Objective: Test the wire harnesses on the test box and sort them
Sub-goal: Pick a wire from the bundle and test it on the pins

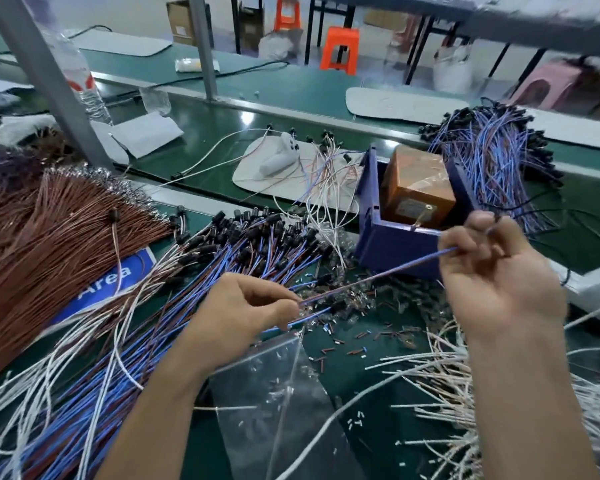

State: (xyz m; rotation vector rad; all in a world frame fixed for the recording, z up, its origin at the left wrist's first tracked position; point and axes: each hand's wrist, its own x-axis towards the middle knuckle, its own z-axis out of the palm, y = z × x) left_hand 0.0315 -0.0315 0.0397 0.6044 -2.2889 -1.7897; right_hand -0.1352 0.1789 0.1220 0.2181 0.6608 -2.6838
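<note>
Green workshop surface (222, 112) under grey frame posts, crowded with wire, orange stools (340, 48) far behind. Blue bin (392, 251) right of centre, orange-brown test box (416, 188) seated inside it. Stretched taut just in front of the bin: one blue-and-brown wire harness (378, 277), running up from lower left to right. Lower end pinched between thumb and forefinger of the left hand (243, 306), in front and left of the bin. Upper end gripped in the curled fingers of the right hand (492, 268), raised at the bin's front right corner, dark tip poking out above the fingers. Left of the bin, touching its base, a spread heap of harnesses (250, 244) with black connectors. Farther left of the bin, a thick brown wire bundle (49, 230) over a blue sign (118, 275) reading "Area". Behind and right of the bin, a standing blue harness bundle (492, 157). In front of the bin, a clear plastic bag (274, 393) among scattered small sleeves; in front and right, loose white wires (465, 393). Behind and left of the bin, a grey pad (253, 174)
</note>
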